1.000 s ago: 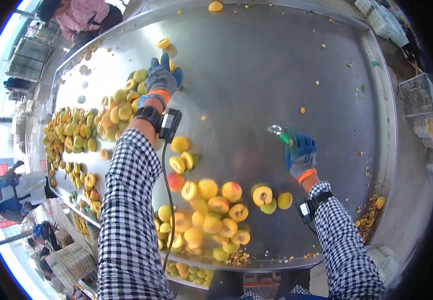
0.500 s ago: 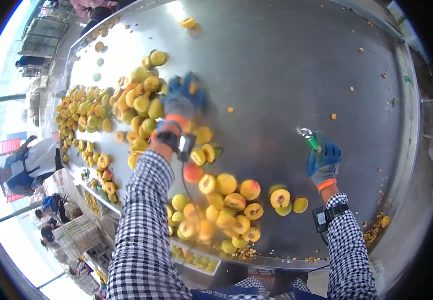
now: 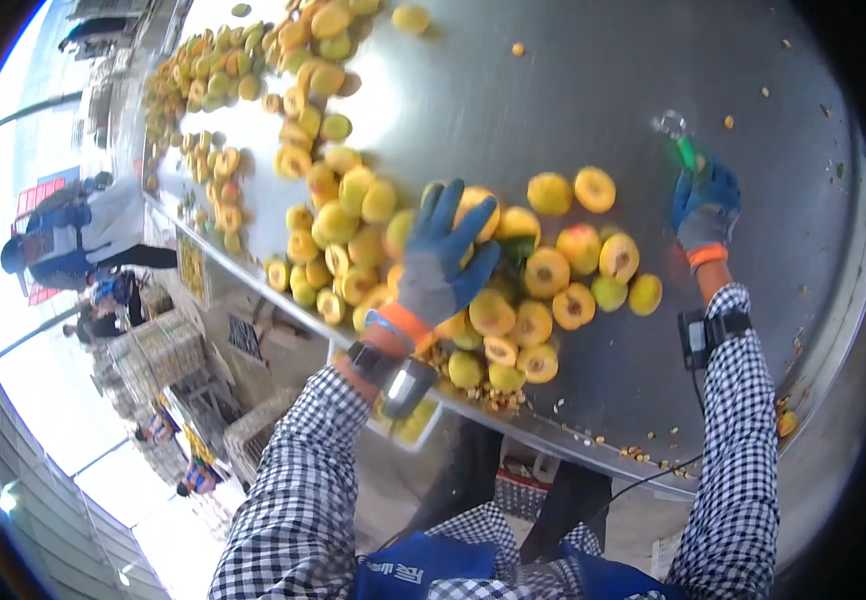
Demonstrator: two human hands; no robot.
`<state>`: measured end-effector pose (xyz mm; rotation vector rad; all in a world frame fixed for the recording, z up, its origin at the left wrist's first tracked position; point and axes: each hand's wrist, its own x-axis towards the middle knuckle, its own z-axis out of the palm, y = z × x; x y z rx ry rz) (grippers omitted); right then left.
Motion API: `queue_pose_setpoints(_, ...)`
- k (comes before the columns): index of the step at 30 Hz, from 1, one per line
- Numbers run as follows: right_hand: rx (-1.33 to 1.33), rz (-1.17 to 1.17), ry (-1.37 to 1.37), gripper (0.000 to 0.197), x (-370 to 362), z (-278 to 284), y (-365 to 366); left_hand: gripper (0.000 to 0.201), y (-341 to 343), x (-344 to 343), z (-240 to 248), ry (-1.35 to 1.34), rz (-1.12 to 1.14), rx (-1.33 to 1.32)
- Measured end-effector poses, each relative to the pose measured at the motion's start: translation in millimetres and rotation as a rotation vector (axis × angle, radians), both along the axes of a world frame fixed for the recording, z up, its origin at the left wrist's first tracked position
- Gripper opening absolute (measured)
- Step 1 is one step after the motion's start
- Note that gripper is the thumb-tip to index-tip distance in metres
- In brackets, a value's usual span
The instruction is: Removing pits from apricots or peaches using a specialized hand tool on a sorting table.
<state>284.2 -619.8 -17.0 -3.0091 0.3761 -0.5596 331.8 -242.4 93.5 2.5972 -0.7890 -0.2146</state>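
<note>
My left hand [image 3: 443, 262], in a blue and grey glove, lies with fingers spread on a heap of yellow peach halves [image 3: 513, 300] near the front edge of the steel table [image 3: 573, 80]. It touches a whole yellow peach [image 3: 478, 205] under its fingertips. My right hand [image 3: 705, 205], also gloved, is closed around a small green-handled pitting tool [image 3: 681, 145] whose metal tip points away from me. It hovers just right of the halves.
Many whole yellow peaches [image 3: 323, 130] stretch along the table's left side to the far end. Loose pits and scraps [image 3: 603, 440] lie along the front rim. Other people [image 3: 73, 225] and stacked crates [image 3: 168, 345] stand beyond the left edge.
My left hand has drawn back from the far peaches toward the front edge, dragging fruit with it. The right hand has kept its hold on the tool and hardly moved.
</note>
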Motion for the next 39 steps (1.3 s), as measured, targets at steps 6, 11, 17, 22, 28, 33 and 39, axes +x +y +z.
queue_pose_setpoints(6, -0.032, 0.045, 0.007, 0.029, 0.2, -8.7, -5.6, 0.036, 154.8, -192.0, 39.6, -0.118, 0.447, 0.043)
queue_pose_setpoints(11, -0.005, 0.134, 0.028, 0.034, 7.0, -36.5, -31.0, 0.046, 234.7, -358.3, 26.0, 0.606, 1.036, 0.289)
queue_pose_setpoints(17, 0.254, 0.433, 0.001, 0.037, -15.8, -13.3, -61.4, 0.045, 281.5, -313.4, -83.5, 0.014, 0.355, 0.474)
queue_pose_setpoints(22, 0.794, 0.059, 0.085, 0.045, -166.3, 73.5, 69.3, 0.05, 336.8, -292.1, -128.1, 0.063, 0.567, 0.399)
queue_pose_setpoints(28, 1.101, 0.811, 0.398, 0.029, -329.9, 79.6, 339.7, 0.053, 365.8, -258.6, -183.0, -0.065, 0.556, 0.297)
queue_pose_setpoints(33, 1.364, 0.471, 0.675, 0.035, -260.5, 43.2, 419.9, 0.06, 347.2, -272.8, -202.4, 0.016, 0.522, 0.345)
queue_pose_setpoints(39, 0.763, 0.996, 0.457, 0.034, -215.5, 111.6, 402.7, 0.047, 362.8, -235.3, -196.4, -0.14, 0.617, 0.121)
